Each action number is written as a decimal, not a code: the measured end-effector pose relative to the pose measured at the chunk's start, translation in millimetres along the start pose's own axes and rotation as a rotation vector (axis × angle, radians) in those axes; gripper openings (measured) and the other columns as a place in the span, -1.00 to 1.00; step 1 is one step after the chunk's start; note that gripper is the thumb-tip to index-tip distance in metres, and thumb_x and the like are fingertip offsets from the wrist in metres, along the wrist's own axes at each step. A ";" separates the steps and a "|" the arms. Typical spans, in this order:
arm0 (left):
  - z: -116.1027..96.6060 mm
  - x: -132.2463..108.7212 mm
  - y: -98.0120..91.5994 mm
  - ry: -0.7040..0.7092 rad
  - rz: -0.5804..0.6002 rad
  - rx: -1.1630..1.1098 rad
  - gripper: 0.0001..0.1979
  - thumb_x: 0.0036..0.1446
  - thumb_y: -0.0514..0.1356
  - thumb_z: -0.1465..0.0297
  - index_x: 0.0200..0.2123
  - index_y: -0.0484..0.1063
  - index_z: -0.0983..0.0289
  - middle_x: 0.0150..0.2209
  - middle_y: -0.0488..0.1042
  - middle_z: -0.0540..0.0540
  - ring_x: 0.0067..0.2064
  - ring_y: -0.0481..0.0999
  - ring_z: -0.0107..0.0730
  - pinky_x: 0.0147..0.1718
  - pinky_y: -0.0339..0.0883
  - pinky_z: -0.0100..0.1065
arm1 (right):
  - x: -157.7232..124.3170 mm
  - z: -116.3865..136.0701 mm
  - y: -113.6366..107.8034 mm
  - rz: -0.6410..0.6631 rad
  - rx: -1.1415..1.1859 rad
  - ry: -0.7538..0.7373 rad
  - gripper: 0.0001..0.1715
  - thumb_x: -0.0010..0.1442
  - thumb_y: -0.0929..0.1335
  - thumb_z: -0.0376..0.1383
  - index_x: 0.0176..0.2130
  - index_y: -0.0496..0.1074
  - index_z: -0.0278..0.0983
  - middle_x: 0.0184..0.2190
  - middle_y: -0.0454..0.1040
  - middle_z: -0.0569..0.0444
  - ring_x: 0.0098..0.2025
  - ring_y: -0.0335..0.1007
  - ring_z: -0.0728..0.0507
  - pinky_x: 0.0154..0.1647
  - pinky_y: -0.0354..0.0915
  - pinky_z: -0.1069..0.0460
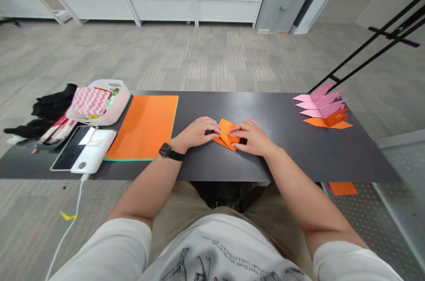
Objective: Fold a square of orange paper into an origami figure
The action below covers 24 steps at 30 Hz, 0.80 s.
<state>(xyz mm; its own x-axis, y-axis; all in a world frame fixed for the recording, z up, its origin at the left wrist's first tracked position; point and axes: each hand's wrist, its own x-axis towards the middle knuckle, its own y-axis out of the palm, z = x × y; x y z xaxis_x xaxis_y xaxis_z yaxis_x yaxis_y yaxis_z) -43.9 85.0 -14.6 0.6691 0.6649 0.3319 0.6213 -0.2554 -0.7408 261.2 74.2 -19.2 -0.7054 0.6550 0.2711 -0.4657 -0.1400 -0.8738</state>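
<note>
The folded orange paper point(227, 134) lies on the table point(292, 150) at my twelve o'clock, long axis roughly eleven to five; my left hand point(198, 132) presses its nine o'clock side, my right hand point(254, 137) its three o'clock side, fingers spread flat, gripping nothing, equally near.

- Folded orange paper point(226, 134), mid-table near the front edge, pressed flat by left hand point(198, 132) (watch on wrist) and right hand point(253, 137).
- Orange sheets point(144, 127), left.
- Folded pieces point(323, 108), far right corner.
</note>
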 end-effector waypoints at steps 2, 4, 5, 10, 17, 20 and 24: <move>-3.1 1.0 -1.3 -0.038 0.008 0.018 -0.82 0.42 0.25 0.29 -0.13 0.69 0.12 -0.07 0.73 0.09 0.08 0.65 -0.16 0.29 0.35 0.00 | 0.9 3.0 0.8 0.006 0.004 -0.017 -0.65 0.32 0.51 -0.06 0.07 0.70 -0.02 0.07 0.63 0.00 0.16 0.47 -0.31 0.32 0.18 -0.28; -6.2 1.9 -2.3 -0.074 0.014 0.046 -0.80 0.43 0.23 0.26 -0.13 0.68 0.14 -0.10 0.71 0.10 0.03 0.64 -0.16 0.27 0.35 -0.01 | 2.4 6.2 2.0 0.020 0.005 -0.027 -0.65 0.32 0.51 -0.04 0.07 0.70 -0.01 0.09 0.62 -0.01 0.16 0.46 -0.32 0.32 0.18 -0.28; -7.5 2.4 -2.6 -0.088 0.014 0.060 -0.79 0.44 0.23 0.24 -0.13 0.66 0.15 -0.11 0.70 0.10 0.01 0.64 -0.17 0.26 0.34 -0.01 | 3.2 7.6 2.4 0.029 0.004 -0.027 -0.64 0.32 0.50 -0.03 0.07 0.69 -0.01 0.09 0.61 -0.01 0.17 0.46 -0.32 0.32 0.18 -0.28; -10.9 4.6 -1.7 -0.126 0.007 0.102 -0.82 0.42 0.22 0.25 -0.14 0.61 0.17 -0.13 0.67 0.08 -0.04 0.61 -0.18 0.21 0.32 -0.05 | 4.5 11.6 2.2 0.058 -0.008 -0.013 -0.64 0.32 0.50 -0.02 0.07 0.68 0.00 0.10 0.61 0.00 0.16 0.46 -0.33 0.37 0.15 -0.30; -13.8 5.8 -0.7 -0.140 0.009 0.111 -0.84 0.38 0.22 0.27 -0.19 0.58 0.19 -0.16 0.64 0.08 -0.07 0.58 -0.18 0.20 0.29 -0.07 | 2.6 13.0 1.1 0.088 -0.004 0.000 -0.54 0.27 0.54 -0.02 0.14 0.65 0.01 0.15 0.57 -0.01 0.23 0.44 -0.36 0.47 0.05 -0.37; -15.2 5.0 -0.9 -0.151 0.010 0.110 -0.85 0.36 0.23 0.27 -0.20 0.57 0.19 -0.17 0.63 0.08 -0.06 0.57 -0.18 0.20 0.29 -0.06 | 1.8 13.6 0.7 0.101 -0.007 0.004 -0.50 0.27 0.54 -0.01 0.17 0.63 0.02 0.17 0.55 -0.02 0.25 0.42 -0.37 0.49 0.02 -0.39; -16.4 4.3 -0.6 -0.160 0.012 0.109 -0.84 0.36 0.22 0.27 -0.21 0.56 0.19 -0.19 0.62 0.07 -0.08 0.56 -0.19 0.22 0.26 -0.05 | 0.5 13.6 0.2 0.110 -0.008 -0.002 -0.45 0.26 0.55 0.01 0.19 0.62 -0.01 0.18 0.52 -0.04 0.27 0.39 -0.39 0.50 0.01 -0.42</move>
<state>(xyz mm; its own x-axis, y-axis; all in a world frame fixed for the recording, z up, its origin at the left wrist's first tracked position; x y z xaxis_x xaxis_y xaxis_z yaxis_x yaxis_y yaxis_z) -34.7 76.5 -3.1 0.5976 0.7676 0.2317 0.5597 -0.1924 -0.8061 253.5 64.4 -13.8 -0.7529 0.6346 0.1745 -0.3813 -0.2045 -0.9016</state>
